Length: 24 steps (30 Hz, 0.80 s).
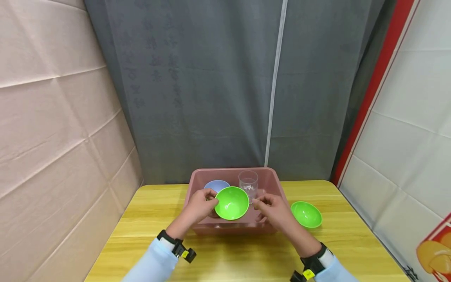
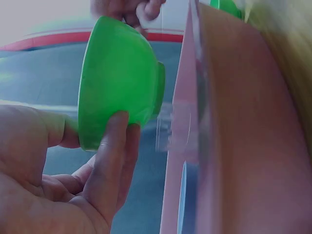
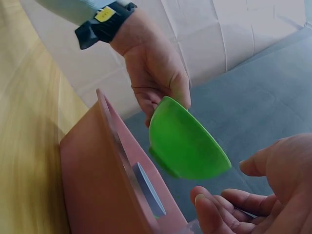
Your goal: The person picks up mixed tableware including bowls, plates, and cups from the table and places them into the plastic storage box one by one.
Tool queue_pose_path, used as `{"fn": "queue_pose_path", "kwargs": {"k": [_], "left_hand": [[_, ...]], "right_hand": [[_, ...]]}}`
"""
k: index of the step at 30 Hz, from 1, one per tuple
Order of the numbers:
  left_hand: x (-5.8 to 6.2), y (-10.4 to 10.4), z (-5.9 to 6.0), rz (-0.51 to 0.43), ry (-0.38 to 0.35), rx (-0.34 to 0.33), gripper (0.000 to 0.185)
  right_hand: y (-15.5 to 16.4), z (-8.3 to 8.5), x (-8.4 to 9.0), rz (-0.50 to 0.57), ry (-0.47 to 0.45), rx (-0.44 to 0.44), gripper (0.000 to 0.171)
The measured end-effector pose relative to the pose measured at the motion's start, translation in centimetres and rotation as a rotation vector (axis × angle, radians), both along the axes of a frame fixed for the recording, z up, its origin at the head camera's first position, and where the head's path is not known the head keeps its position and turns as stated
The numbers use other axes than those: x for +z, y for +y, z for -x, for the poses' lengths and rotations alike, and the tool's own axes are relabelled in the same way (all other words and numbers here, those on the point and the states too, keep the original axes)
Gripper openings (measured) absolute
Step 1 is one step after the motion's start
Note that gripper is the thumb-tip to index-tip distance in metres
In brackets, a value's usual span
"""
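Hard to see: the bottom of the pink tub (image 1: 271, 184) is mostly blocked by the hands and the held bowl in the head view, so what sits under them can't be made out. In the left wrist view the tub wall is a blurry pink slab, and the glass only shows as a faint smear.

Cut off: the right hand is only partly in frame in the right wrist view, palm and fingertips at the lower right corner.

Held bowl: a green bowl (image 1: 231, 203) is held up over the tub, tilted so its inside faces the head camera.

Left hand: the left hand (image 1: 199, 205) is clamped on the bowl's left rim, thumb on the inside edge and fingers (image 2: 114, 156) pressed along the outer wall, seen best from the left wrist.

Right hand: the right hand (image 1: 273, 209) is just beside the bowl's right edge. Its fingers (image 3: 214, 212) are loosely curled and nothing is gripped; in the right wrist view a gap is seen between them and the bowl.

Inside the tub: a blue bowl (image 1: 216, 185) at the back left, a clear glass (image 1: 248, 182) at the back right.

On the table: a second green bowl (image 1: 306, 214) is sitting on the yellow table (image 1: 352, 243) just right of the tub.
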<state>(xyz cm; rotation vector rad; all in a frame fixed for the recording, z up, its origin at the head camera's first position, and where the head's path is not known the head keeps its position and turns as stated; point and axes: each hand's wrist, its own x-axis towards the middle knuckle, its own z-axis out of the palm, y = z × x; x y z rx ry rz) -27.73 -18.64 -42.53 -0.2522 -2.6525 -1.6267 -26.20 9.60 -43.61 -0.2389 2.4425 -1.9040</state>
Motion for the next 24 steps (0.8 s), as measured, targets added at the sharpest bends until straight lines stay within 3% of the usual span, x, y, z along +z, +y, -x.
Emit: {"fn": "queue_pose_path", "kwargs": {"k": [6,14,19,24], "left_hand": [[1.1,-1.8,3.0,-0.004,-0.065,0.052,0.017],[1.8,-4.1,8.3,0.149,-0.110,0.150,0.022],[1.8,-4.7,10.2,0.202,-0.182,0.176,0.026],[1.7,-4.8,11.1,0.226,-0.218,0.167,0.019]], "right_hand": [[1.2,-0.4,-0.1,-0.030,-0.042,-0.037,0.024],[1.7,-0.7,-0.2,-0.051,-0.071,-0.059,0.024],[1.7,-0.9,-0.2,-0.054,-0.071,-0.066,0.025],[1.8,-0.9,-0.3,-0.042,-0.072,-0.066,0.025]]}}
